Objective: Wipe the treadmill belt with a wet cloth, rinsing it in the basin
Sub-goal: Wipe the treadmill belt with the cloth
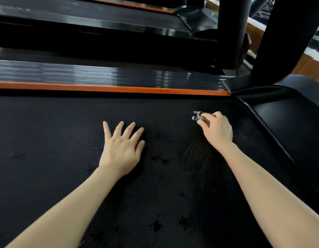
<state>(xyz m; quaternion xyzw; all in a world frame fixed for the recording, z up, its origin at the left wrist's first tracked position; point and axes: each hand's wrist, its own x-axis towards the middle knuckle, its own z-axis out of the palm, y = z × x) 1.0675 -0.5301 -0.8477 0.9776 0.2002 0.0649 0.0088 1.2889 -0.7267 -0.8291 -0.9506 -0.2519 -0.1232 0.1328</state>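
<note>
**Inspector:** Work surface?
**Assistant:** Treadmill belt [47, 140], black and textured, filling the lower view. Bounded on the far side by an orange strip [110, 88] and a glossy side rail [101, 72]. Motor cover [289, 119] and upright post [280, 33] at the right end.

**Inspector:** Left hand?
**Assistant:** Left hand [122, 149] laid flat on the belt, palm down, fingers straight and spread. Grasping nothing.

**Inspector:** Right hand?
**Assistant:** Right hand [217, 129] nearer the motor cover, fingers curled, thumb and fingertips pinching a small grey scrap [196, 116]. Scrap touching the belt or just above it: not determinable. Nature of scrap likewise not determinable. Far too small to pass for a whole wiping cloth.

**Inspector:** Cloth and basin?
**Assistant:** Neither in view.

**Inspector:** Belt condition?
**Assistant:** Damp patches [191, 154] between the two forearms and close to the right one. Duller, drier look toward the left.

**Inspector:** Step in hand?
**Assistant:** Judged: a break in the wiping to pick a stray bit off the belt. Wiping partly done at best.

**Inspector:** Next move?
**Assistant:** Judged: lift the scrap clear and discard it off the belt. Then fetch the cloth, rinse and wring in the basin, and resume on the drier left stretch. Firm pinch called for, the scrap being light and likely to cling to damp fingers.
</note>
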